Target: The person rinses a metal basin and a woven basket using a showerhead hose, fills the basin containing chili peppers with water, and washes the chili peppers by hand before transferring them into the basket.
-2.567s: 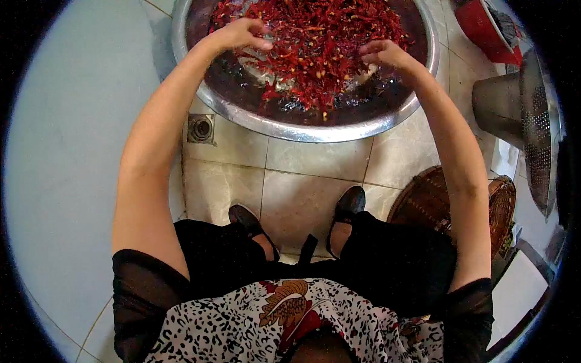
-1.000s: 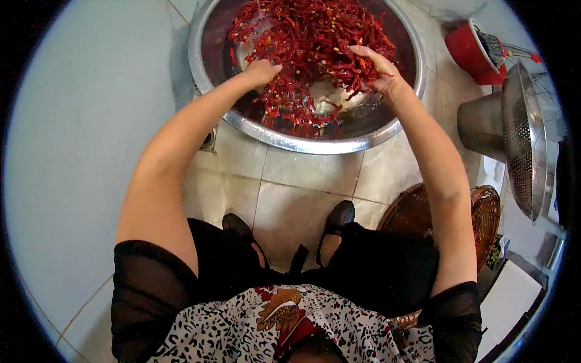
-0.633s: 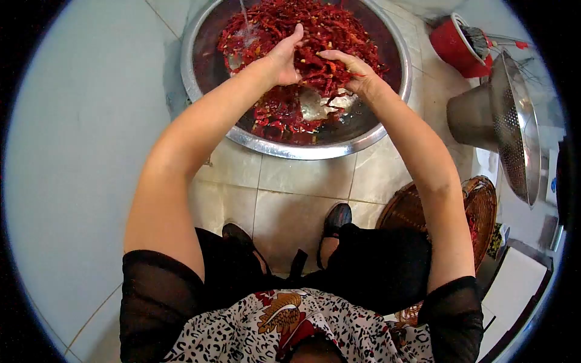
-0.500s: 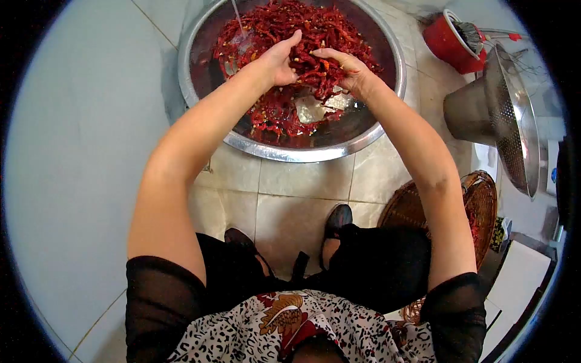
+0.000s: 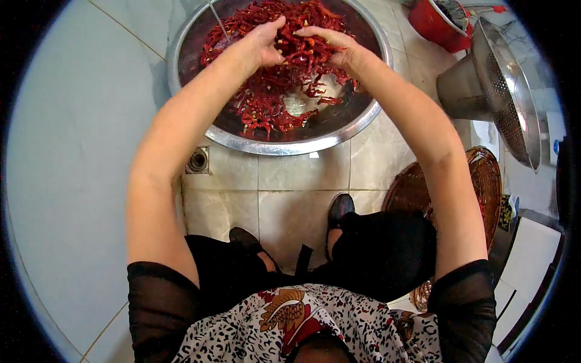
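A wide metal basin (image 5: 290, 147) on the floor holds a wet heap of red chili peppers (image 5: 266, 109) with pale seeds among them. Shallow water shows at its bottom. Over the heap, my left hand (image 5: 266, 43) grips the near left side of a bunch of chili peppers (image 5: 302, 51), thumb raised. The bunch's right side is in my right hand (image 5: 340, 47), whose thumb lies across the top. Chilies hide most of the fingers of both hands. A thin stream of water (image 5: 216, 18) runs into the basin's left side.
A floor drain (image 5: 198, 161) lies below the basin's left rim. To the right are a red container (image 5: 437, 27), a large perforated metal strainer (image 5: 514, 109) and a wicker basket (image 5: 404, 186). A pale wall (image 5: 72, 151) runs along the left.
The view has shifted, so the basin sits slightly higher and further left, and the floor drain shows fully. Both hands still hold the bunch of chilies between them.
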### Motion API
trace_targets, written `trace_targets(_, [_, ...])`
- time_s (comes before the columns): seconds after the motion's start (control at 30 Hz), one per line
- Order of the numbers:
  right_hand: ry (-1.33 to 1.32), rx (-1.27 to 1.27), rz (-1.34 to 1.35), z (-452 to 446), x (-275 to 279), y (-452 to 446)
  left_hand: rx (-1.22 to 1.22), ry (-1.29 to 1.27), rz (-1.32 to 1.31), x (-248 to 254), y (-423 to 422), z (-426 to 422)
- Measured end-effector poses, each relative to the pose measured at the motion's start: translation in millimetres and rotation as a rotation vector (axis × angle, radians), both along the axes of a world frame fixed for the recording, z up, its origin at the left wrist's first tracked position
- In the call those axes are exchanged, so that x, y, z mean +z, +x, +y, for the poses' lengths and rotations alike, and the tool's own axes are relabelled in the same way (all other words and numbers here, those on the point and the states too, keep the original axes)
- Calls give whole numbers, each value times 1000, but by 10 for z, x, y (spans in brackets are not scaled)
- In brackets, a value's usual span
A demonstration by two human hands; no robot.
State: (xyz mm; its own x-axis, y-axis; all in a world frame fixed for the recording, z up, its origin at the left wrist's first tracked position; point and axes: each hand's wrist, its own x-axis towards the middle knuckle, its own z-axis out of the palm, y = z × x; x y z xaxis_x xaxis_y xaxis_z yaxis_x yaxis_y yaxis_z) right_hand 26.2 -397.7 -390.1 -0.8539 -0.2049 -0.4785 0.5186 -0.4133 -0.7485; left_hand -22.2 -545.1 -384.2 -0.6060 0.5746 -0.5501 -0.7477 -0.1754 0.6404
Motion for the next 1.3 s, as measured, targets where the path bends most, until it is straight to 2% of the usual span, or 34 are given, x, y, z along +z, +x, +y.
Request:
trace_targets(0.07, [-26, 10, 34, 61, 117, -8, -15, 43, -46, 104, -64, 78])
trace_targets(0.13, [-10, -25, 76, 136, 247, 12, 63, -7, 24, 271, -18, 195])
trace_targets(0.17, [-50, -10, 154, 136, 342, 31, -84, 70, -101, 314, -129, 225])
trace_targets(0.2, [-46, -58, 113, 228, 461, 154, -120, 168, -142, 313, -168, 293])
trace_targets(0.23, [-111, 15, 220, 277, 593, 310, -120, 163, -154, 454, -81, 366])
trace_targets(0.3, [-215, 50, 143, 443, 821, 420, -179, 225, -191, 666, 61, 589])
trace_targets(0.33, [-248, 10, -38, 547, 934, 432, -239, 299, -212, 721, 98, 725])
trace_targets(0.37, [-89, -91, 15, 647, 1014, 529, -266, 309, -187, 843, 209, 863])
trace_targets(0.4, [-39, -156, 36, 767, 1094, 656, -491, 500, -204, 887, 269, 1038])
trace_targets(0.5, [242, -400, 4, 1183, 1404, 1308, -555, 532, -187, 1216, 829, 1413])
trace_targets(0.6, [370, -640, -51, 1225, 1859, 2001, -558, 600, -114, 1478, 1483, 1972])
trace_targets(0.67, [341, -556, 38, 1397, 1961, 2550, -547, 583, -158, 1606, 1985, 2126])
trace_targets(0.7, [428, -674, 0, 1660, 1920, 2871, -551, 595, -169, 1647, 2260, 2206])
trace_targets(0.73, [518, -790, -35, 1907, 1860, 3188, -520, 486, -196, 1671, 2539, 2301])
trace_targets(0.8, [563, -889, -111, 1982, 1871, 3747, -484, 392, -224, 1678, 2928, 2544])
trace_targets(0.9, [538, -959, -260, 2163, 1803, 4500, -981, 205, -85, 1459, 3313, 2903])
trace_targets(0.93, [543, -1012, -297, 2199, 1734, 4630, -1106, 217, 78, 1364, 3388, 2974])
trace_targets(1.0, [656, -812, -434, 2123, 1706, 4729, -1303, 261, 426, 1246, 3366, 2896])
trace_targets(1.07, [846, -597, -459, 2122, 1578, 4812, -1379, 108, 586, 1155, 3347, 2914])
trace_targets(1.1, [943, -525, -559, 2304, 1520, 4996, -1366, 82, 581, 1055, 3249, 2890])
trace_targets(1.17, [1044, -413, -723, 2452, 1502, 5022, -958, 87, 892, 778, 2961, 2806])
trace_targets(1.2, [1155, -275, -841, 2423, 1614, 4904, -770, 159, 993, 599, 2740, 2747])
trace_targets(1.23, [1185, -294, -841, 2398, 1689, 4814, -495, 175, 1079, 450, 2492, 2573])
trace_targets(1.27, [1217, -313, -833, 2398, 1752, 4724, -320, 191, 1251, 152, 2175, 2516])
trace_targets(1.3, [986, -395, -917, 2504, 1836, 4638, -299, 104, 1235, 9, 1821, 2250])
